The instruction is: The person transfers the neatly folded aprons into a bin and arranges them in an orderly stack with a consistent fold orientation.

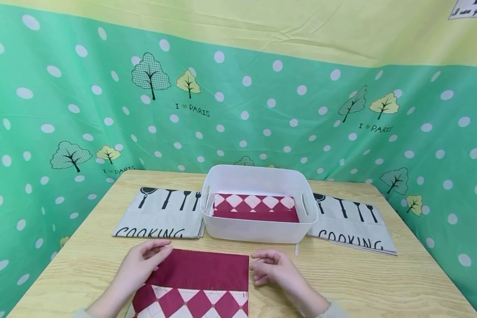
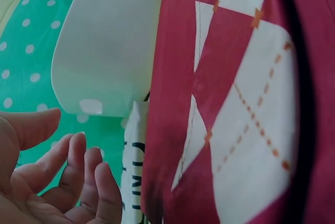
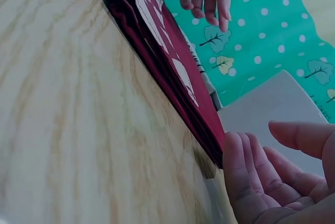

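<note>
Folded maroon cloth [image 1: 194, 282] lies flat on surface [image 1: 361, 282] in front of white bin [image 1: 258, 229]; left hand [image 1: 141, 265] rests on its corner, grip loose; right hand [image 1: 276, 269] just beside its edge, fingers relaxed, holding nothing; risk: a one-sided lift could let the folds slide open.

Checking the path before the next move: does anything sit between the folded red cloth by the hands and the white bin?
Nothing visible: bare table lies between the red cloth and the white bin. The bin already holds another folded red cloth.
</note>
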A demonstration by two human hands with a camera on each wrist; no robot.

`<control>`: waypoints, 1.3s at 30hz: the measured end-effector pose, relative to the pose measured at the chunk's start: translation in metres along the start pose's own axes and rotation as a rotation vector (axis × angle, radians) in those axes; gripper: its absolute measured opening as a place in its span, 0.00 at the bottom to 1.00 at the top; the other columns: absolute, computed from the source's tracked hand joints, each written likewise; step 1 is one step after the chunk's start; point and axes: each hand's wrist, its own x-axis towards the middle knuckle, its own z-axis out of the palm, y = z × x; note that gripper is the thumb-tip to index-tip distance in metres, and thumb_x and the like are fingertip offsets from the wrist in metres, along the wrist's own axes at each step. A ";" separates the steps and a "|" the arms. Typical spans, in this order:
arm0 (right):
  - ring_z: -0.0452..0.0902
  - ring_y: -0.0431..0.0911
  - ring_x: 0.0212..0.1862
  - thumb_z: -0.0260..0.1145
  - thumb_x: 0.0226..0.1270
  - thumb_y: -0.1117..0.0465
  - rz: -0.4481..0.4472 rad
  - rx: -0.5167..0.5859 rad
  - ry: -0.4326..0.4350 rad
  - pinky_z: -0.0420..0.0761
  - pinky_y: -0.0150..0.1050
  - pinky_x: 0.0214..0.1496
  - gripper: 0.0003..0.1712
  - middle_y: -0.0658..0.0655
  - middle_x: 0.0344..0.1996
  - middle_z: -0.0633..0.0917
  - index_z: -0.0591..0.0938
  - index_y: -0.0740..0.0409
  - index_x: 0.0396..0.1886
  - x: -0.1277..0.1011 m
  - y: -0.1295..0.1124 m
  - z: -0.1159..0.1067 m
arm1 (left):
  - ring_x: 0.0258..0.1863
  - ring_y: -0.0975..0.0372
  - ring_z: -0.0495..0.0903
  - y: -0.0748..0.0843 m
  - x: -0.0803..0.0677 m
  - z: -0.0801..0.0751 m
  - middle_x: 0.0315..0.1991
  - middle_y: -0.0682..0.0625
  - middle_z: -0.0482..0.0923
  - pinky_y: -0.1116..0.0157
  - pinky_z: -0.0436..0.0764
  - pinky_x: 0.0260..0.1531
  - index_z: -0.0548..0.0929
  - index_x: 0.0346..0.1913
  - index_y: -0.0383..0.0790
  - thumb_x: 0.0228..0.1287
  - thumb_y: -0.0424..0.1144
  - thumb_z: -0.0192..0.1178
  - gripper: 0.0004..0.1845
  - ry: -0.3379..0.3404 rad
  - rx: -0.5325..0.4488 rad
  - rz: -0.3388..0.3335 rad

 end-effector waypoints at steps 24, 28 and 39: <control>0.83 0.43 0.32 0.64 0.65 0.65 -0.006 -0.019 0.010 0.87 0.37 0.36 0.26 0.55 0.35 0.84 0.73 0.80 0.58 0.001 0.012 0.003 | 0.39 0.64 0.82 -0.029 -0.002 -0.015 0.47 0.46 0.82 0.68 0.83 0.33 0.77 0.63 0.31 0.67 0.46 0.64 0.27 -0.025 0.049 -0.108; 0.82 0.44 0.32 0.64 0.66 0.66 -0.009 -0.024 0.012 0.87 0.38 0.37 0.27 0.55 0.37 0.83 0.72 0.81 0.58 0.000 0.013 0.003 | 0.41 0.62 0.83 -0.031 0.000 -0.015 0.47 0.45 0.83 0.70 0.83 0.34 0.77 0.62 0.30 0.67 0.45 0.64 0.27 -0.012 0.081 -0.080; 0.85 0.45 0.35 0.64 0.65 0.68 0.013 -0.059 0.009 0.87 0.41 0.42 0.29 0.57 0.38 0.82 0.70 0.82 0.60 -0.004 0.013 0.003 | 0.40 0.57 0.84 -0.038 0.005 -0.018 0.51 0.34 0.81 0.68 0.84 0.32 0.76 0.62 0.28 0.64 0.44 0.67 0.30 -0.023 0.187 -0.055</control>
